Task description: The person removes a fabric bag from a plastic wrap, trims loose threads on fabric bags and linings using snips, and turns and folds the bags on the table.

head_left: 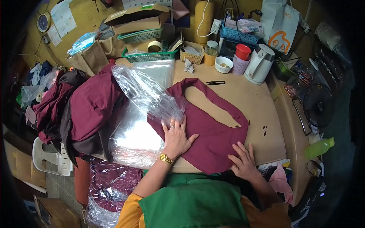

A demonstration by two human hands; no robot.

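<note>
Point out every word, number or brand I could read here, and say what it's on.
"13", "14": on the calendar, it seems; its other numbers are unclear.
"Yogi", perhaps cut short: on the packet, only partly clear.
Orange lettering on the pale bag: too blurred to read.
Clock and wall paper: markings too small to read.
Gold watch: dial too small to read.
Dark red cloth: no writing visible.

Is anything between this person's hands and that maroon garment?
Nothing visible blocks the right hand, at the maroon garment's lower right edge. A clear plastic bag partly covers its left side, right by the left hand.
</note>
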